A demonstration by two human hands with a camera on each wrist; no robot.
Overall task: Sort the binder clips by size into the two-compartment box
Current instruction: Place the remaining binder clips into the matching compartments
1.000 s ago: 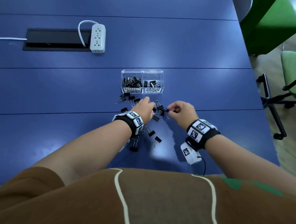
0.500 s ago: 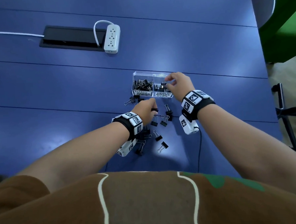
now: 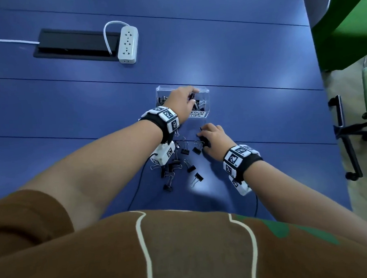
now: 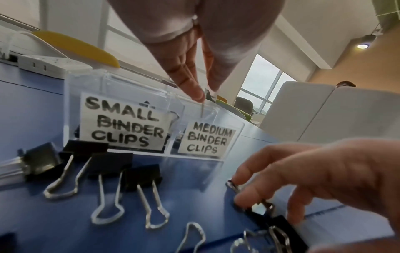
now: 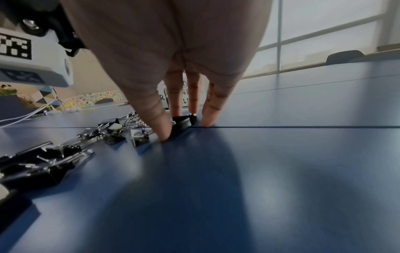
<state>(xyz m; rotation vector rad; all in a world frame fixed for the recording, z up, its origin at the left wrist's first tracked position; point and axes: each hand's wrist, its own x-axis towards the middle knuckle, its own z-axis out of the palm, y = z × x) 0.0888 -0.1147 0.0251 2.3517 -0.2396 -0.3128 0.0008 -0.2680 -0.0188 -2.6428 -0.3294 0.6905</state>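
A clear two-compartment box (image 3: 205, 91) stands on the blue table, labelled "SMALL BINDER CLIPS" (image 4: 123, 122) and "MEDIUM BINDER CLIPS" (image 4: 207, 139); both sides hold black clips. My left hand (image 3: 192, 95) hovers over the medium side and pinches a binder clip (image 3: 191, 96) by its wire handle (image 4: 202, 109). Several loose black clips (image 3: 175, 167) lie in front of the box. At the pile's right edge my right hand (image 3: 201, 136) rests on the table, thumb and fingers curled round a black clip (image 5: 184, 122).
A white power strip (image 3: 127, 45) and a black cable slot (image 3: 73, 46) lie at the far left. The table's right edge (image 3: 325, 110) borders green chairs (image 3: 342, 24). Thin black cables (image 3: 138, 183) run from my wrist cameras toward my body.
My left hand rose from the pile to the box, carrying a clip. My right hand left the medium compartment, came back to the pile and closed on another clip.
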